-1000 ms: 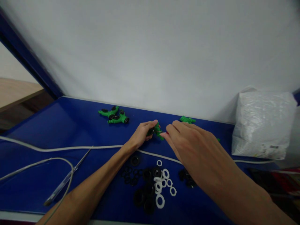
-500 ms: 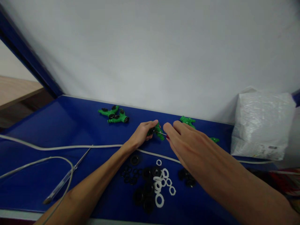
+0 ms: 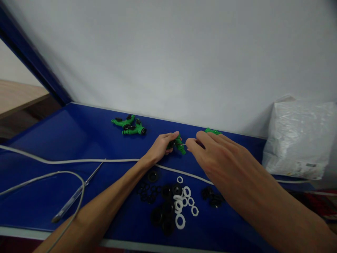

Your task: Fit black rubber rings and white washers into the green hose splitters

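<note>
My left hand (image 3: 160,149) is closed around a small green plastic hose fitting (image 3: 179,144) far back on the blue table (image 3: 65,140). My right hand (image 3: 213,154) pinches a thin metal tool whose tip (image 3: 182,144) touches the fitting; most of the tool is hidden by my fingers. Another green fitting (image 3: 212,131) lies just behind my right hand, partly hidden.
Two joined green fittings (image 3: 129,126) lie at the back left. Black and white rings (image 3: 175,203) are scattered near my forearms. A white cable (image 3: 79,161) crosses the table and a long screwdriver (image 3: 76,195) lies at left. A white plastic bag (image 3: 297,137) stands at right.
My right hand has closed from loosely spread fingers back into a pinch at the fitting. The view has shifted slightly; my left hand has kept its grip.
</note>
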The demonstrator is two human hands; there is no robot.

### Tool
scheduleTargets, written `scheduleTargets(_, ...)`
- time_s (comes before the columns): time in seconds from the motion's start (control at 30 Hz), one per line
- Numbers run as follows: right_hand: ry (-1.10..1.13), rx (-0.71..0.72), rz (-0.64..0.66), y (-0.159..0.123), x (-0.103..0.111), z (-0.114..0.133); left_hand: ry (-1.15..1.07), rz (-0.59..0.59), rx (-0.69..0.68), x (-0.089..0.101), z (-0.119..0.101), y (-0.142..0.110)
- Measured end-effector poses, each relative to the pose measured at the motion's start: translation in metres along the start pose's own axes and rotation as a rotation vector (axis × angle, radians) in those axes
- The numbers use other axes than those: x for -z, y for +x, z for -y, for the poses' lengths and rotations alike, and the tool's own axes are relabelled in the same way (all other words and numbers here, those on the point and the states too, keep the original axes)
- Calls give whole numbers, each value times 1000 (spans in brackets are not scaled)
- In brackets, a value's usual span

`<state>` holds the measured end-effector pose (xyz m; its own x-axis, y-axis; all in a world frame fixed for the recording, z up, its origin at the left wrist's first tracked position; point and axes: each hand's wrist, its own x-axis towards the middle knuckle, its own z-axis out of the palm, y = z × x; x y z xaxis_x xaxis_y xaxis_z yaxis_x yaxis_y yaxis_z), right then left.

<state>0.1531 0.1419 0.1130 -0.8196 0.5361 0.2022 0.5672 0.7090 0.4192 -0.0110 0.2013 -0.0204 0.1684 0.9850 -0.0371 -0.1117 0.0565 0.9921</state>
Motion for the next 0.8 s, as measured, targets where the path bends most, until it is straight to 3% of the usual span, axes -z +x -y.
scheduleTargets(0.23,-12,-89,39,2,2,6,9,-16,-9,0,2,1)
scheduleTargets(0.4,5,-154,87,3,-8,7,-13,-10,-5,-2,1,-1)
scheduleTargets(0.6,76,-127,45,-3,-25,7,-8,26,-7,-4,-4,-3)
scheduleTargets(0.8,76,-38,-35,-13,-22,4,1,11,-16,-3,-6,-3)
